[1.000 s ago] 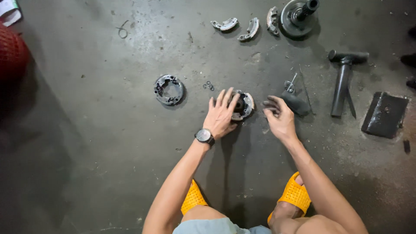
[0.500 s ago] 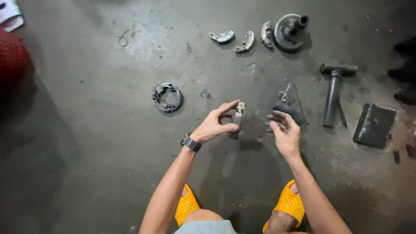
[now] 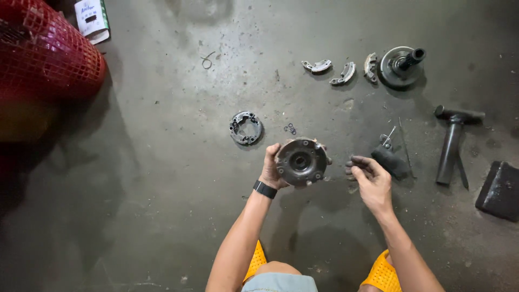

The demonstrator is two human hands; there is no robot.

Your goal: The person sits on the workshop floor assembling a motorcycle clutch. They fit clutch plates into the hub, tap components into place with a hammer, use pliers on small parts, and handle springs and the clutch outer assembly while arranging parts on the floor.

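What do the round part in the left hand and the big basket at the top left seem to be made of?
Round part, held by the left hand: probably cast metal, dull dark grey and greasy, with a machined centre bore. Basket: likely moulded plastic, given its uniform bright red open lattice.

Repair workshop floor, likely for small vehicles. Stained, oily concrete floor (image 3: 135, 178) is seen throughout. Dismantled metal parts are laid out: curved brake shoes (image 3: 330, 69) at 12 o'clock, a shafted drum (image 3: 400, 65) at 1, a round plate (image 3: 246, 128) centre-left. A hammer-like tool (image 3: 451, 138) is placed at 3, a red mesh basket (image 3: 43, 54) at 10.
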